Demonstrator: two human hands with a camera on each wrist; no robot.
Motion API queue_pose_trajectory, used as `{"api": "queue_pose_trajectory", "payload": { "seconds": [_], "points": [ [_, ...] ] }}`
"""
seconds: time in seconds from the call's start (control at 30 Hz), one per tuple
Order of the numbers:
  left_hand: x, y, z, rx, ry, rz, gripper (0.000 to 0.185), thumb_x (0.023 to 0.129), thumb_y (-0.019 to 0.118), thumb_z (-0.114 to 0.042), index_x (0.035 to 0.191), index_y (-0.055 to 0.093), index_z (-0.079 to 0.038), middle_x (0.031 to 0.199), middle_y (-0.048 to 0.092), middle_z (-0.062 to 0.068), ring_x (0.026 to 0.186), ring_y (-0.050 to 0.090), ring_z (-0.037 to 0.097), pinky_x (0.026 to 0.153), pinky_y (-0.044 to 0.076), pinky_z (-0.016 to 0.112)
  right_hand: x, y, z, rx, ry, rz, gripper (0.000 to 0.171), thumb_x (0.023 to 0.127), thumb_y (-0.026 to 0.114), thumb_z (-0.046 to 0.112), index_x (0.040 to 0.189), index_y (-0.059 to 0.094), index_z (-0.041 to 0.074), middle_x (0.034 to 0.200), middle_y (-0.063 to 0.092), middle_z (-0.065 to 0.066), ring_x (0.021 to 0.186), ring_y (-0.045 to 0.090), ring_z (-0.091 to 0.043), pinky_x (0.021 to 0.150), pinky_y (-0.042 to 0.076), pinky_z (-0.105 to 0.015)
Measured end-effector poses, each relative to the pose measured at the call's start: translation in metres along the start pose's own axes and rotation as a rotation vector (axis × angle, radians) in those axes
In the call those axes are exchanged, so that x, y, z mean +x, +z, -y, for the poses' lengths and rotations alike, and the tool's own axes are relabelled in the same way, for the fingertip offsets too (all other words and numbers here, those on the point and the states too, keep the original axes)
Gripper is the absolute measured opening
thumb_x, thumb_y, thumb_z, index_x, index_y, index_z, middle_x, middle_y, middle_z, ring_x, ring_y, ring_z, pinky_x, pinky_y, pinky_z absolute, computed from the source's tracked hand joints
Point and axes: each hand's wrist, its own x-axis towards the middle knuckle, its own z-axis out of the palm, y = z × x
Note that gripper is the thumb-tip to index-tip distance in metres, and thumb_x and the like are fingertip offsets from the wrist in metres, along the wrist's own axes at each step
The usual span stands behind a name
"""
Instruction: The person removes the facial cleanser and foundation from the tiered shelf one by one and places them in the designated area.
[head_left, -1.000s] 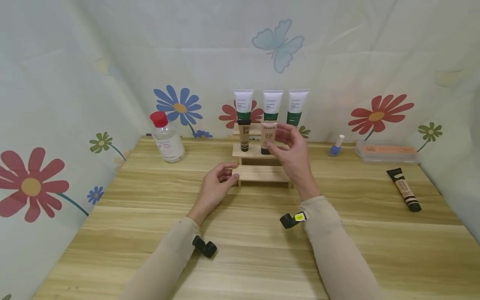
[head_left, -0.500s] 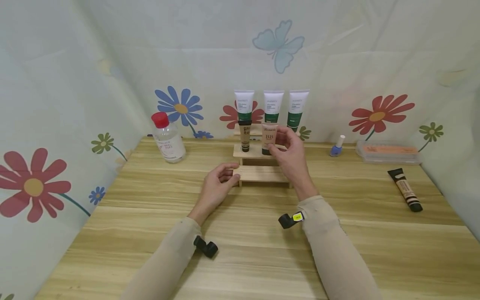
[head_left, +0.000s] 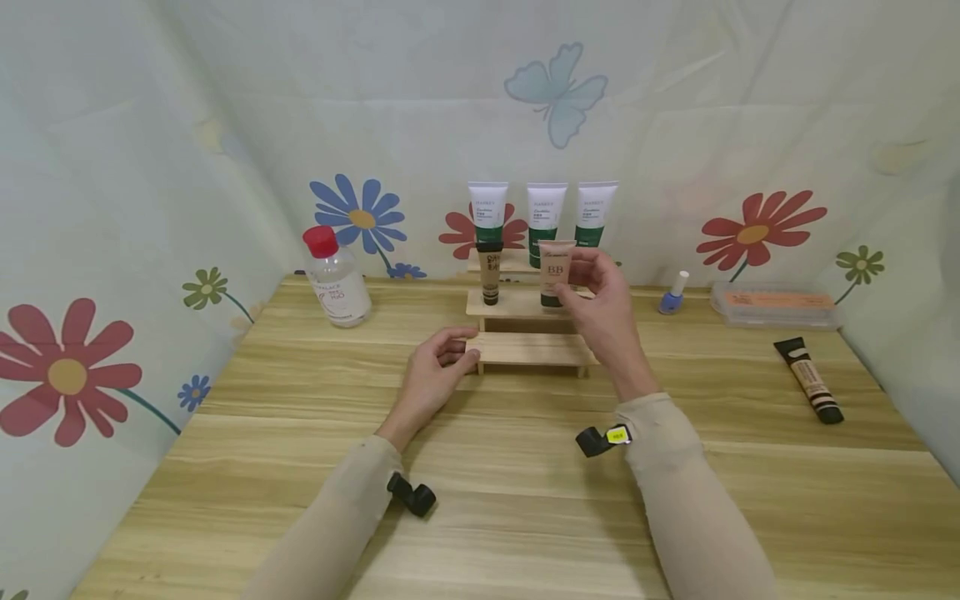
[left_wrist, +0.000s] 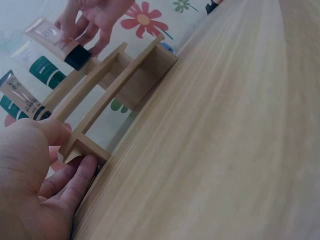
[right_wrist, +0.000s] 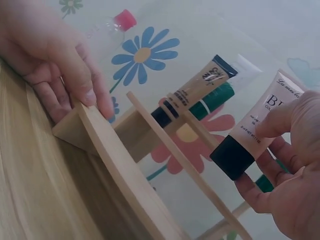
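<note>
A stepped wooden rack [head_left: 528, 350] stands at the back middle of the table. My right hand [head_left: 596, 287] pinches a beige BB tube [head_left: 556, 271] with a black cap, cap down, just over the middle step [right_wrist: 190, 180]. In the right wrist view the BB tube [right_wrist: 255, 137] is between thumb and fingers of my right hand [right_wrist: 285, 165]. My left hand [head_left: 442, 358] grips the left end of the lowest step; the left wrist view shows my left hand [left_wrist: 45, 175] curled round that corner of the rack [left_wrist: 80, 147]. A tan tube [head_left: 490, 271] stands on the middle step. Three white-and-green tubes [head_left: 543, 212] stand on the top step.
A clear bottle with a red cap [head_left: 334, 279] stands at the back left. A blue nail polish [head_left: 672, 293], a flat clear case [head_left: 776, 302] and a tan tube lying flat [head_left: 808, 379] are on the right. The cloth wall rises close behind the rack.
My right hand has carried the BB tube a little to the right and slightly up along the middle step. My left hand has stayed on the rack's left end.
</note>
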Motion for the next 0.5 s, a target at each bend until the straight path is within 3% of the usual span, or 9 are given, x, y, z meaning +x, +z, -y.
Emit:
{"api": "queue_pose_trajectory", "payload": {
  "seconds": [0.27,0.5],
  "points": [
    [-0.001,0.002,-0.002,0.004,-0.005,-0.002,0.031,0.107,0.08,-0.022,0.138,0.077,-0.022,0.122,0.076,0.008,0.114,0.072,0.023,0.104,0.058,0.045,-0.003,-0.038,0.011,-0.031,-0.043,-0.039,0.038,0.105,0.073,-0.001,0.142,0.061,0.003,0.135,0.07,-0.014,0.12,0.067,-0.021,0.104,0.054,-0.029],
    [-0.002,0.001,-0.002,0.016,-0.016,-0.005,0.029,0.108,0.078,-0.023,0.137,0.077,-0.022,0.123,0.074,0.007,0.115,0.071,0.023,0.104,0.058,0.044,-0.013,-0.08,0.02,-0.086,-0.066,-0.067,0.041,0.107,0.073,0.003,0.146,0.061,0.009,0.132,0.07,-0.002,0.12,0.065,-0.016,0.103,0.052,-0.023]
  ]
}}
